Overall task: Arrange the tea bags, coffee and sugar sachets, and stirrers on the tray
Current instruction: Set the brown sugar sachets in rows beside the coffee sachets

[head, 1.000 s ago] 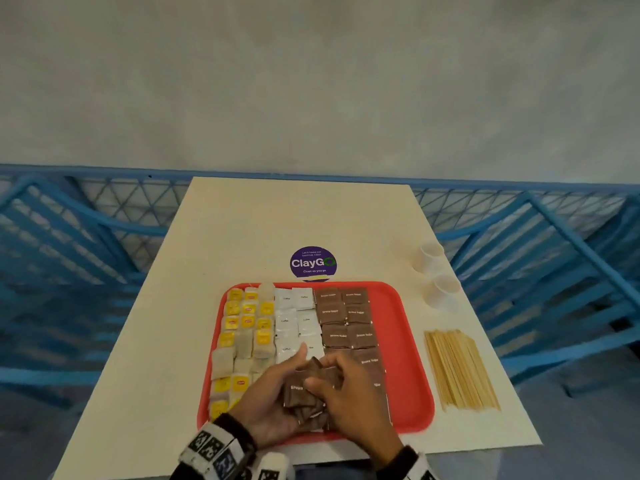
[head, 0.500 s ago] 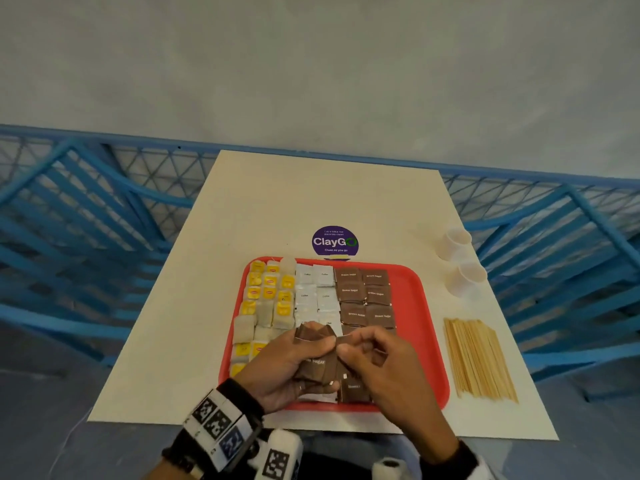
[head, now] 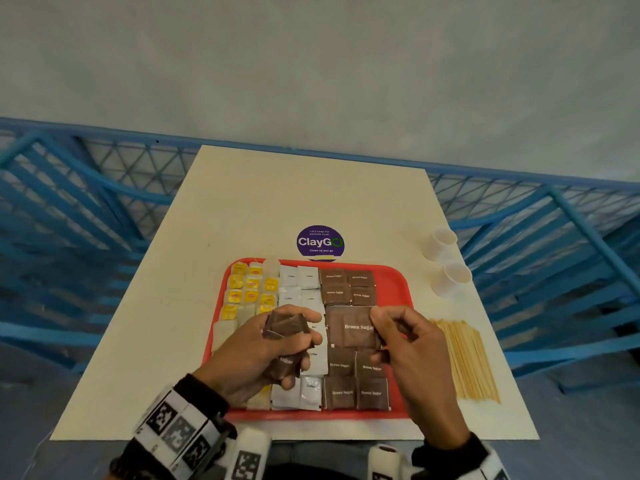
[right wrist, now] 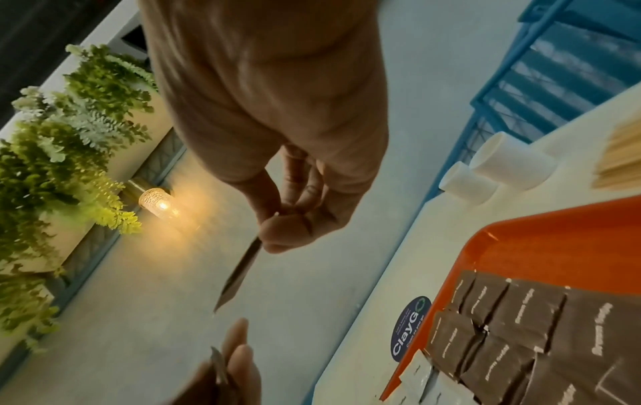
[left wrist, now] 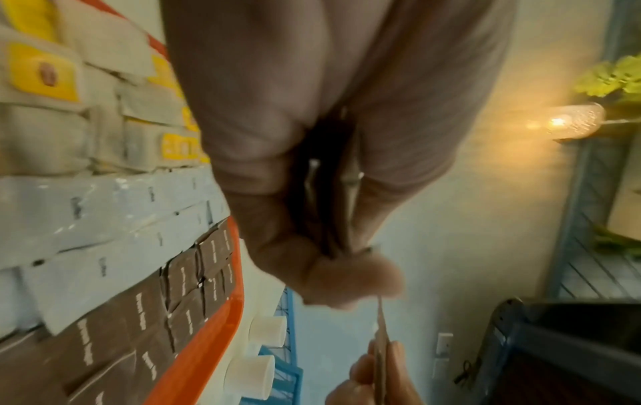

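A red tray (head: 398, 285) on the table holds columns of yellow-tagged tea bags (head: 251, 284), white coffee sachets (head: 290, 280) and brown sugar sachets (head: 334, 294). My left hand (head: 273, 344) grips a stack of brown sugar sachets (head: 285, 329) above the tray's near left part. My right hand (head: 405, 341) pinches a single brown sugar sachet (head: 353, 329) by its right edge, held above the brown column. In the right wrist view that single brown sugar sachet (right wrist: 239, 274) shows edge-on below my thumb. A bundle of wooden stirrers (head: 467, 362) lies on the table right of the tray.
Two small white cups (head: 448, 265) stand on the table beyond the stirrers. A purple round sticker (head: 320, 241) sits just past the tray. Blue metal railings (head: 104, 209) surround the table on both sides and at the back.
My right hand has pulled one brown sugar sachet off the stack and moved it right, away from my left hand. The head view has shifted closer to the tray.
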A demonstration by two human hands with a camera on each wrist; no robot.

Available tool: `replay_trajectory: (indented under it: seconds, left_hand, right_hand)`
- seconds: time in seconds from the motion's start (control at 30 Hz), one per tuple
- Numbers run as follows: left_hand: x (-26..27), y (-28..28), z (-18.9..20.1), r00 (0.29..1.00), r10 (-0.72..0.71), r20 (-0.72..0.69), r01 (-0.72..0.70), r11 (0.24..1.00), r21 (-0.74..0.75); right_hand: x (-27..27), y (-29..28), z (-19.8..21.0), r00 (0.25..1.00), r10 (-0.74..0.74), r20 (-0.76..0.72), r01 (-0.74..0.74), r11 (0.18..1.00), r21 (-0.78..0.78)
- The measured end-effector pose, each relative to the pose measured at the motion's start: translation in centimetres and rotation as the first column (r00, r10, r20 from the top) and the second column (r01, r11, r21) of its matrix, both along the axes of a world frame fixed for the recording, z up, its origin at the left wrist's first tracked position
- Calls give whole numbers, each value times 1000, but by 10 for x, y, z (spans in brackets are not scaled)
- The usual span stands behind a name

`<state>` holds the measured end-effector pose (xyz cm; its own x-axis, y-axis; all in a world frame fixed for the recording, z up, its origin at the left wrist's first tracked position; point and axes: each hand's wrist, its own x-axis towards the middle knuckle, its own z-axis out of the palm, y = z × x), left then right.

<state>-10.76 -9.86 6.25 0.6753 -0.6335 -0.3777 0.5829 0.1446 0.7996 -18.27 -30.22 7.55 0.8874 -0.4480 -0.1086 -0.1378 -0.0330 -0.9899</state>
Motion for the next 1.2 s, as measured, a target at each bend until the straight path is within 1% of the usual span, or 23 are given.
replay_trajectory:
  seconds: [0.07, 0.13, 0.17, 0.23, 0.3, 0.33, 0.43, 0.5, 0.57, 0.63, 0.67, 0.73, 0.8, 0.93, 1.03, 1.07, 1.13, 1.2]
  left_hand:
    - [0, -6, 5, 995, -49, 92, 40, 995, 89]
    - [-3, -11, 5, 972, -115, 206, 74, 977, 198]
    - [-4, -13, 2, 958, -144, 247, 84, 968, 238]
    - [-6, -16, -3, 949, -165, 267, 88, 957, 278]
    - [-6, -15, -9, 964, -144, 224, 79, 958, 277]
    - [-6, -15, -11, 972, -127, 197, 71, 960, 271]
    - [-3, -17, -17, 985, -104, 140, 66, 964, 258]
    - [-3, -21, -22, 990, -92, 110, 59, 962, 267]
    - [-4, -24, -29, 998, -36, 54, 20, 963, 267]
    - [-7, -23, -35, 999, 18, -35, -8, 963, 268]
    - [-8, -20, -38, 996, 31, -82, -8, 962, 273]
    - [-10, -14, -43, 989, 25, -142, 19, 955, 295]
    - [-10, -6, -47, 987, 22, -161, 33, 945, 326]
    - [-5, 3, -50, 981, 73, -180, -6, 937, 349]
    - [-5, 3, -50, 981, 79, -179, -14, 940, 340]
    - [-4, 2, -50, 981, 75, -181, -11, 943, 332]
    - [-3, 2, -49, 979, 65, -193, 1, 947, 322]
    - [-2, 2, -48, 978, 61, -201, 4, 951, 308]
  right_hand:
    - [0, 2, 0, 1000, -1, 11, 1, 999, -34]
    - [-1, 7, -1, 1000, 17, 7, -16, 999, -45]
    - [-1, 8, -3, 1000, 27, -13, -27, 999, -25]
    - [-2, 11, -7, 995, 47, -82, -39, 994, 98]
    - [-4, 10, -10, 985, 72, -158, -40, 980, 197]
    - [-5, 9, -11, 980, 93, -178, -56, 978, 201]
    - [-8, 5, -14, 968, 166, -187, -140, 980, 144]
    - [-2, -6, -20, 969, 165, -183, -148, 984, 102]
    - [17, -26, -36, 975, 120, -187, -107, 991, 77]
    - [46, -55, -60, 972, 28, -234, -28, 1000, 4]
    - [61, -69, -73, 961, -19, -274, 1, 998, -65]
    - [89, -94, -97, 931, -69, -359, -9, 977, -211]
    - [109, -109, -116, 905, -71, -420, -52, 960, -274]
    - [131, -117, -137, 883, -68, -465, -73, 957, -280]
    - [132, -118, -144, 864, -185, -468, -29, 910, -413]
    - [130, -117, -144, 861, -202, -466, -36, 890, -454]
    - [126, -113, -144, 855, -173, -489, -89, 881, -466]
    - [121, -109, -144, 865, -150, -478, -103, 881, -462]
